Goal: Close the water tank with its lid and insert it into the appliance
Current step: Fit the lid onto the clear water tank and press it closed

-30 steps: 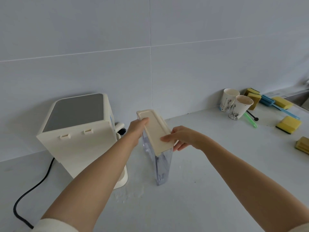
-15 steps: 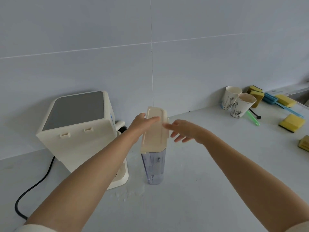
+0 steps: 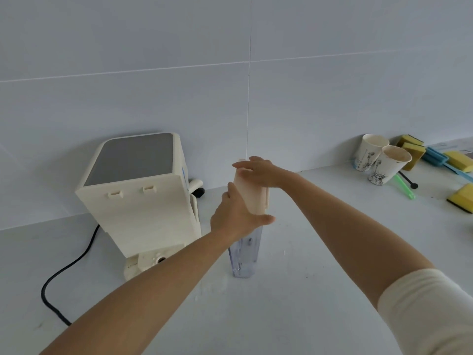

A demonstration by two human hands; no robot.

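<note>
A clear plastic water tank [image 3: 245,254] stands upright on the white counter, right of the cream appliance [image 3: 143,198]. A cream lid [image 3: 252,193] lies along the tank's top. My left hand [image 3: 236,213] grips the near end of the lid and the tank's top from the left side, thumb across the front. My right hand [image 3: 258,171] rests flat on the far end of the lid, fingers spread. The appliance has a grey top panel and shows two small slots on the side facing me.
A black power cord [image 3: 64,272] runs from the appliance across the counter at left. Two paper cups [image 3: 384,162] stand at the back right, with several yellow sponges [image 3: 460,196], a blue brush and a green straw [image 3: 405,187] beyond them. The tiled wall stands behind.
The tank has been turned so its narrow end faces me. My left hand slid to the near end of the lid and my right hand came down onto its far end.
</note>
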